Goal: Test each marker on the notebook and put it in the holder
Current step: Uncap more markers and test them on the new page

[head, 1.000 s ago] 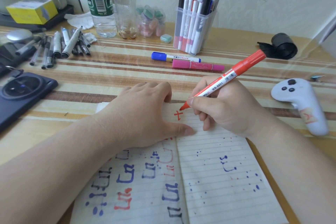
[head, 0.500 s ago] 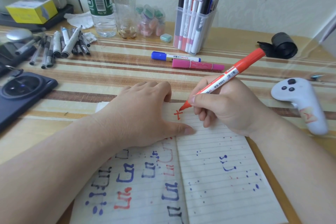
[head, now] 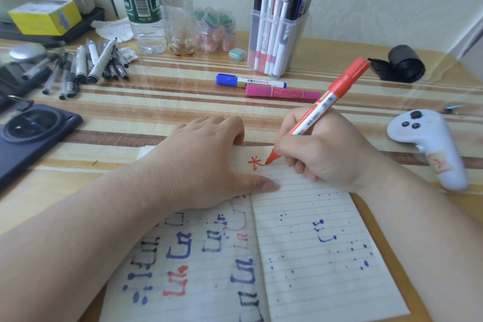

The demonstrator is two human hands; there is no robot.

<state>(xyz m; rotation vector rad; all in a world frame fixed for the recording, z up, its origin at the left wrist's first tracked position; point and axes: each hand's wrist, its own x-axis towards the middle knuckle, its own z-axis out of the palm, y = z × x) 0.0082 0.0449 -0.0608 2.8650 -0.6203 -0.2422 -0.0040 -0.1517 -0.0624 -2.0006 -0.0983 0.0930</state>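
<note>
My right hand [head: 324,149] grips a red marker [head: 321,107], its tip touching the top of the open lined notebook [head: 313,256] beside a fresh red mark [head: 254,163]. Flat on the notebook's left page lies my left hand [head: 203,165], fingers curled over the top edge, thumb along the centre fold. A clear plastic holder [head: 277,44] with several markers stands at the back of the table. In front of the holder lie a blue-capped marker [head: 251,81] and a pink marker [head: 282,92].
A pile of pens [head: 86,65] lies at the back left, near two bottles [head: 156,8] and a yellow box [head: 44,17]. A dark phone [head: 31,136] sits at the left. At the right are a white controller [head: 431,146] and a black roll [head: 402,63].
The red mark has gained strokes, growing from a small cross into a fuller character. The marker tip has shifted slightly right and down. My left hand has stayed put.
</note>
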